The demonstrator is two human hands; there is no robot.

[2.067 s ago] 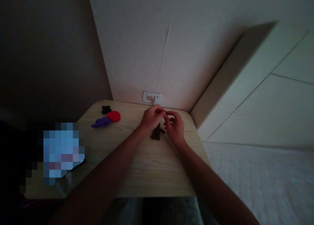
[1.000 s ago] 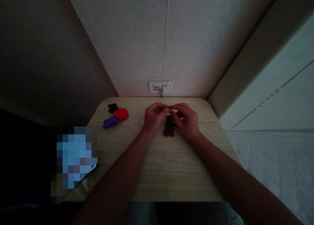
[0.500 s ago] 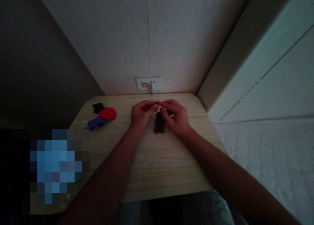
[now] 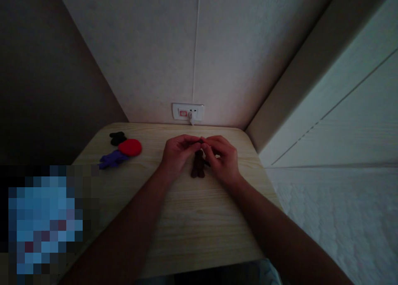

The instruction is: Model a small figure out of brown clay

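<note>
My left hand [image 4: 178, 154] and my right hand [image 4: 223, 155] meet at the fingertips above the far half of the wooden table [image 4: 199, 223]. Both are closed in a pinch around a tiny dark piece [image 4: 201, 140], mostly covered by the fingers, so its kind is unclear. Just below them a small dark brown figure [image 4: 198, 169], apparently modelling clay, lies on the tabletop. Its upper part is partly hidden by my fingers. At the left lie a flat red clay-like disc [image 4: 130, 147], a purple lump [image 4: 113, 158] and a black lump [image 4: 117, 138], close together.
A wall socket [image 4: 188, 112] with a plug in it sits just above the table's back edge. A blurred-out bluish patch [image 4: 43, 223] covers the near left. Pale cabinet panels [image 4: 336, 111] and a white quilted surface [image 4: 329, 218] stand to the right.
The camera view has shifted and turned. My hands stay together above the brown figure, fingertips changing position slightly and now pressed closer around the small piece. The coloured lumps lie as before.
</note>
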